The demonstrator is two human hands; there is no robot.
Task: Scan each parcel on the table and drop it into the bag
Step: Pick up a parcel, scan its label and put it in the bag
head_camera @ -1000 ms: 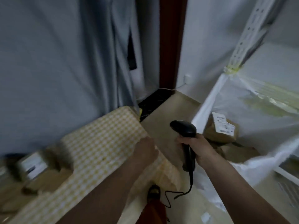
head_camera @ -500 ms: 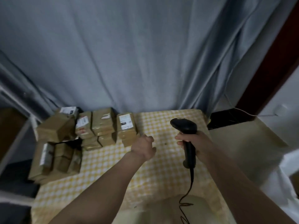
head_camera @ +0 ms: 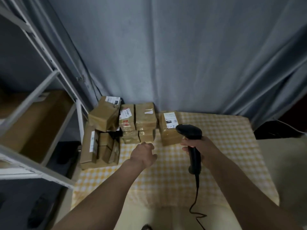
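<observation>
At the far left stands a grey metal shelving rack (head_camera: 41,90) with a large open brown cardboard box (head_camera: 38,123) sitting on one of its shelves. Just to the right of the rack, a bench covered in a yellow-and-white checked cloth (head_camera: 224,146) carries the parcels, all brown cardboard wrapped in clear tape. At the bench's left edge a cluster of tall parcels standing on end (head_camera: 99,148) crowds together, one with a white label strip on its side. Above them a bulky brown parcel (head_camera: 103,117) sits tilted, with a white label at its far end. Next to it, toward the middle, a neat stack of flat brown parcels (head_camera: 137,123) rises in two columns, the left top one bearing a white label with red marks. Just beside that stack, slightly apart, is a single brown parcel with a white printed label and blue handwriting (head_camera: 168,128).

The left hand (head_camera: 143,154) hovers over the cloth in front of the stack, its fingers curled in loosely and holding nothing; it touches no parcel. To its right, the right hand (head_camera: 197,147) has its fingers wrapped firmly around the handle of a black pistol-shaped barcode scanner (head_camera: 191,135), whose head sits over the near right corner of the labelled single parcel. A black cable (head_camera: 196,205) trails from the scanner's base down toward the person. A grey-blue curtain (head_camera: 166,55) hangs behind the bench. The bag is out of view.
</observation>
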